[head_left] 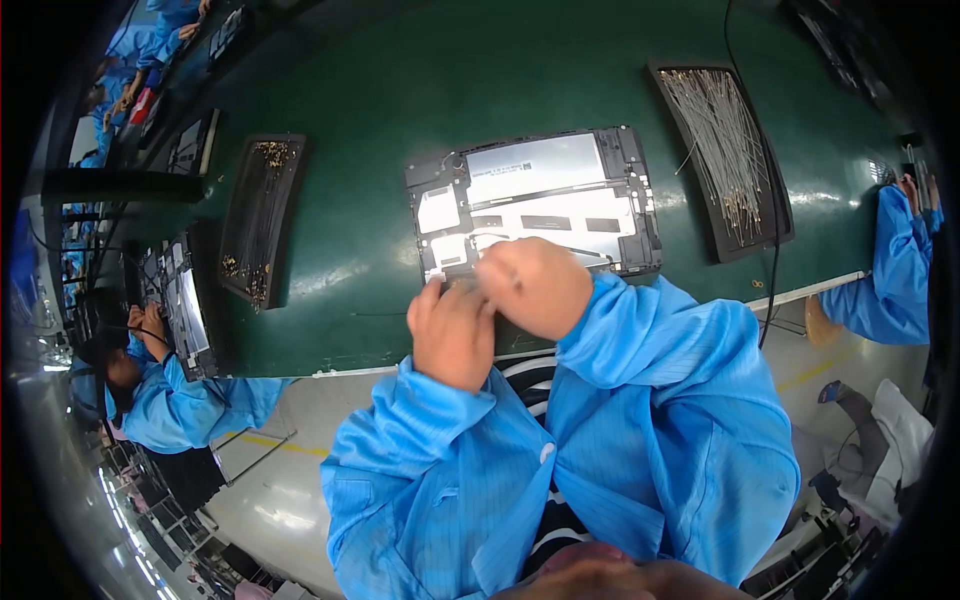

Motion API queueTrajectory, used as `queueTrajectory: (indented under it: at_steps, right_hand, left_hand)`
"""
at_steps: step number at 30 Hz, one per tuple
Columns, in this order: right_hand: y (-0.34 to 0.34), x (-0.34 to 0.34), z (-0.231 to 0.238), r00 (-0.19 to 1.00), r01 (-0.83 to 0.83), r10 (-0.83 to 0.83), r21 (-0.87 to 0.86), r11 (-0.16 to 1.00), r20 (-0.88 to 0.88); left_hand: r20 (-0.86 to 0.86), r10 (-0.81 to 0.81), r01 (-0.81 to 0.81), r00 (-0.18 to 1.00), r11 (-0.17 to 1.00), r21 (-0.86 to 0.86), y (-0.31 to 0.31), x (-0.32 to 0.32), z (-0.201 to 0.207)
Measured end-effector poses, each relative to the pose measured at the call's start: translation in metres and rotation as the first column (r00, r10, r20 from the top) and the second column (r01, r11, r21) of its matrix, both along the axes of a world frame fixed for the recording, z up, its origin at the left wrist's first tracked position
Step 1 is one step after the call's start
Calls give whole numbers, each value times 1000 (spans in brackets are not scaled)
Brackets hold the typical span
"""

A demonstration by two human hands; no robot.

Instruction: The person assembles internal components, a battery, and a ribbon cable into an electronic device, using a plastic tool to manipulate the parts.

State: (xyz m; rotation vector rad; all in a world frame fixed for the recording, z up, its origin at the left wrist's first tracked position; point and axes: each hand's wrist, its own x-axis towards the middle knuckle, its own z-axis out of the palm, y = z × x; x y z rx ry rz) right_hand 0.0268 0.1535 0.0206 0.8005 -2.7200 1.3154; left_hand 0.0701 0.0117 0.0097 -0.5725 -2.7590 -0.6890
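At frame centre, device (545, 190) lying uncovered

Left hand (452, 335) is curling at its lower-left edge; right hand (540, 285), blurred, is crowding in beside it. Cannot tell whether either is pinching anything. Seemingly done: large inner parts are sitting in place. Seemingly left: covering, since innards are showing. Wires (715, 135) are filling a tray (755, 246), upper right.

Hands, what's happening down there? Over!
Left hand, right hand: close together. Opened device: flat, near edge partly covered. Left tray, right tray: clear of hands.
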Motion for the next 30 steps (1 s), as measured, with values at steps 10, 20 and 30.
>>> queueTrajectory:
  at_steps: [10,20,30]
  right_hand:
    - [1,-1,-8,862,426,-140,-547,721,487]
    - [5,-3,-10,757,521,-71,-535,666,649]
    - [7,-17,1,682,397,10,-382,834,732]
  left_hand:
    - [931,-103,-925,349,-198,325,-22,-2,-1]
    - [947,-138,-796,290,514,318,-19,38,21]
    - [946,-178,-809,270,491,323,0,18,5]
